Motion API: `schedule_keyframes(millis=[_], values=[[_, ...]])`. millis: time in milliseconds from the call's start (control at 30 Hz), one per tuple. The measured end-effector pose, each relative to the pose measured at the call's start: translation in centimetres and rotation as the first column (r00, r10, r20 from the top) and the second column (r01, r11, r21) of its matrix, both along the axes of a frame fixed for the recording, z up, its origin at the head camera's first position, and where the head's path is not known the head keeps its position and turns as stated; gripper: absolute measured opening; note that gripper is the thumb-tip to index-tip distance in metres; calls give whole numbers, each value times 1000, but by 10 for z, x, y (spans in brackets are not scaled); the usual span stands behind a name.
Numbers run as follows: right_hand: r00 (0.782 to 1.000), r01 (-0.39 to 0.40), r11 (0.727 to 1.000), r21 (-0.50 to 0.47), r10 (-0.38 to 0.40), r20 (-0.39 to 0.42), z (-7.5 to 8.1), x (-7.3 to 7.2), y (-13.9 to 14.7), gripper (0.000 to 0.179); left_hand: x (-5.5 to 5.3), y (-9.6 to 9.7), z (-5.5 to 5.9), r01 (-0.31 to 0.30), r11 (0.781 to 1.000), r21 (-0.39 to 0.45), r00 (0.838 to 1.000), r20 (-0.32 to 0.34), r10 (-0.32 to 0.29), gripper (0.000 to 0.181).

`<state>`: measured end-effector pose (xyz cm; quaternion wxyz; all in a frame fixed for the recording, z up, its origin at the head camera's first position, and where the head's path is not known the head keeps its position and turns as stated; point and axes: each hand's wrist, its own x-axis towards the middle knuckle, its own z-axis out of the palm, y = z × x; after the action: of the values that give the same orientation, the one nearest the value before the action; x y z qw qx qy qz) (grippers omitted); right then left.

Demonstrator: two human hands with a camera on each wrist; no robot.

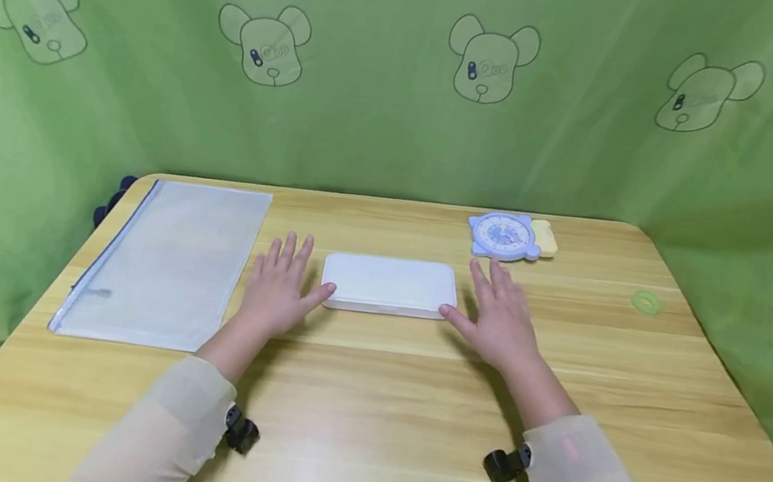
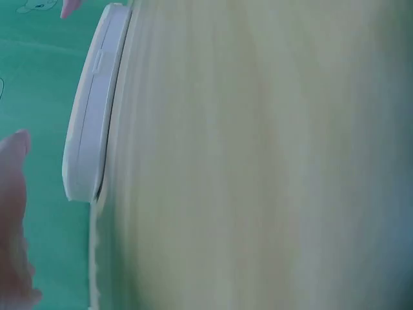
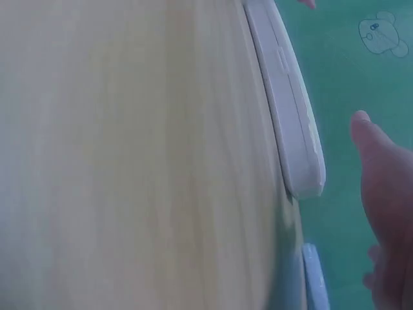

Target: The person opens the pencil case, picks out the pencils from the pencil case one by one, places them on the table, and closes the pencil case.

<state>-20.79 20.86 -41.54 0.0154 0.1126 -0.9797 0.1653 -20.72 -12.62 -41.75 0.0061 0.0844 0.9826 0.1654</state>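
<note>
A white rectangular case (image 1: 390, 282) lies flat on the wooden table, its lid closed; a small clasp shows on its front side in both wrist views. My left hand (image 1: 276, 291) is spread at the case's left end, with the thumb near its front left corner. At the opposite end my right hand (image 1: 499, 316) is spread too, its thumb by the front right corner. In the right wrist view a gap shows between the right hand (image 3: 390, 206) and the case (image 3: 287, 97). Neither hand holds anything.
A translucent zip pouch (image 1: 166, 265) lies at the left of the table. Toward the back right are a blue clock-shaped item (image 1: 504, 236) and a pale yellow piece (image 1: 544, 239) beside it. A green ring (image 1: 646, 302) lies farther right. Green curtain (image 1: 371, 146) surrounds the table.
</note>
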Motion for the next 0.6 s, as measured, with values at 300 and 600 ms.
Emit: schedule_keyframes(millis=[300, 600], values=[[995, -33, 954, -299, 61, 84, -14, -6, -4, 91, -1, 12, -21, -2, 895, 445, 994, 99, -47, 113], [988, -8, 896, -444, 75, 133, -25, -14, -11, 91, -3, 17, -37, -37, 831, 555, 995, 94, -19, 100]])
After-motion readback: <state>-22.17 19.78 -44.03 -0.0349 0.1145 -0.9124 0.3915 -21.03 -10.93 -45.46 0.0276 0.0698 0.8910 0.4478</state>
